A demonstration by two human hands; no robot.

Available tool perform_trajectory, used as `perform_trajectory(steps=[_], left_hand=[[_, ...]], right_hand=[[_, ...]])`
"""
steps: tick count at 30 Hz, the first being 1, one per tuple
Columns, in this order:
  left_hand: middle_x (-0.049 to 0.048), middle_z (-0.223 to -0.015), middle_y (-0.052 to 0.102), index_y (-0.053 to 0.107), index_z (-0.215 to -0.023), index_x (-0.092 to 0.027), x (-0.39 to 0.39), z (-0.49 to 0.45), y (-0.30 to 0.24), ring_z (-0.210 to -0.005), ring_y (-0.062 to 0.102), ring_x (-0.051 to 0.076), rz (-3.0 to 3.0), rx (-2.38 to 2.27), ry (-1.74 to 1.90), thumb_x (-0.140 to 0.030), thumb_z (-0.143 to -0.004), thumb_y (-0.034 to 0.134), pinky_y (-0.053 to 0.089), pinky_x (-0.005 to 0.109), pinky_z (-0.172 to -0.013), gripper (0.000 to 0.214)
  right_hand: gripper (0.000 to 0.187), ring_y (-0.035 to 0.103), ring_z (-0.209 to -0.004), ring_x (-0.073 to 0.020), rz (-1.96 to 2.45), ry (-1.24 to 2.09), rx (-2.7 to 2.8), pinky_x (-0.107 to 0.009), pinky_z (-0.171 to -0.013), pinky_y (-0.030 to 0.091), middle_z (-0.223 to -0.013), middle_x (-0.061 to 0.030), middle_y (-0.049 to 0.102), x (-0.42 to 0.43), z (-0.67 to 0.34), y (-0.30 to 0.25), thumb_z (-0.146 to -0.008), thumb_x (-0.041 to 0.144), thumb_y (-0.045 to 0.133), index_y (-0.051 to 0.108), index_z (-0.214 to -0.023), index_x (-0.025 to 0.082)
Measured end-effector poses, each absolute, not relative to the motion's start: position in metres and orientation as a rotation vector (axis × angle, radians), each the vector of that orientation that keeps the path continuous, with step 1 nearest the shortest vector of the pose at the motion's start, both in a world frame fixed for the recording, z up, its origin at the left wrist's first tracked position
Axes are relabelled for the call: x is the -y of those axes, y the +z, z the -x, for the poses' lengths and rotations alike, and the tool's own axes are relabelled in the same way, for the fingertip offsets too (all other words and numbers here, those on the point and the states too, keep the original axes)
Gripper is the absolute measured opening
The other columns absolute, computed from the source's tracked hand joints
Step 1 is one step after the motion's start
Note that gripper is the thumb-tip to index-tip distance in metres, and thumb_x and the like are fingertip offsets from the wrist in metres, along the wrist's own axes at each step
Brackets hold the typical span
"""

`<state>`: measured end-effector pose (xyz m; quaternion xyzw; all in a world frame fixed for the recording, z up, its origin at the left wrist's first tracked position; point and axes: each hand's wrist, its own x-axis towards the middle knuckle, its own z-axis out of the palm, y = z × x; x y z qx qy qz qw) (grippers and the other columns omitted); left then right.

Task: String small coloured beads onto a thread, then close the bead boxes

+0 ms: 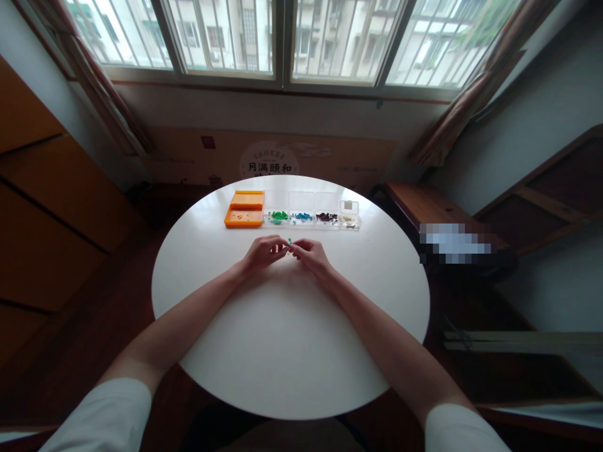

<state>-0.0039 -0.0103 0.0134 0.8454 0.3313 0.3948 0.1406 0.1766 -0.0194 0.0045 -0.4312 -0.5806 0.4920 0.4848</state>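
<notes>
- A tiny green-and-blue piece [290, 241] is showing only in part at frame centre; its full shape is hard to make out.
- The table rim is cutting off print on a tan cardboard panel [181, 150]; pixel blocks are masking a pale patch [455, 242] at right.
- The left hand [264, 252] is curling, its thumb and fingers pinching the piece; the right hand [309, 252] is pinching it opposite.
- A glossy white rounded table [292, 351] is filling mid-frame. Above the hands, an orange plastic case [244, 223] is lying open; rightward, clear plastic boxes [301, 199] are holding green pieces [279, 216], blue pieces [302, 217] and dark pieces [326, 218].
- A barred window [282, 44] is spanning the top.
</notes>
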Motion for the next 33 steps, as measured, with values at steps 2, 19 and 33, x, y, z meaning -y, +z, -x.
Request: perform_trajectory(steps=[2, 19, 33], left_hand=[[0.0008, -0.07, 0.06, 0.068, -0.086, -0.017, 0.0108, 0.004, 0.0141, -0.055, 0.05, 0.006, -2.449, -0.947, 1.131, -0.026, -0.083, 0.055, 0.041, 0.017, -0.055, 0.015], [0.0007, -0.069, 0.06, 0.067, -0.086, -0.017, 0.008, 0.004, 0.0118, -0.054, 0.049, 0.006, -2.429, -0.949, 1.149, -0.029, -0.083, 0.056, 0.04, 0.017, -0.055, 0.017], [0.0007, -0.068, 0.06, 0.067, -0.086, -0.016, 0.0072, 0.0039, 0.0107, -0.054, 0.049, 0.006, -2.439, -0.959, 1.158, -0.029, -0.084, 0.055, 0.04, 0.017, -0.055, 0.017]], right_hand=[[0.033, 0.055, -0.054, -0.0109, 1.044, 1.201, 1.411, -0.023, -0.051, 0.043, -0.064, -0.0039, 0.066, 0.0192, -0.1764, 0.0049, -0.064, 0.045, 0.07, 0.067, -0.073, 0.014], [0.031, 0.054, -0.054, -0.0108, 1.046, 1.211, 1.401, -0.023, -0.051, 0.042, -0.065, -0.0048, 0.066, 0.0197, -0.1757, 0.0044, -0.067, 0.044, 0.068, 0.067, -0.074, 0.014], [0.031, 0.055, -0.055, -0.011, 1.032, 1.19, 1.432, -0.023, -0.051, 0.043, -0.066, -0.0049, 0.067, 0.0194, -0.1763, 0.0028, -0.068, 0.044, 0.066, 0.067, -0.074, 0.014]])
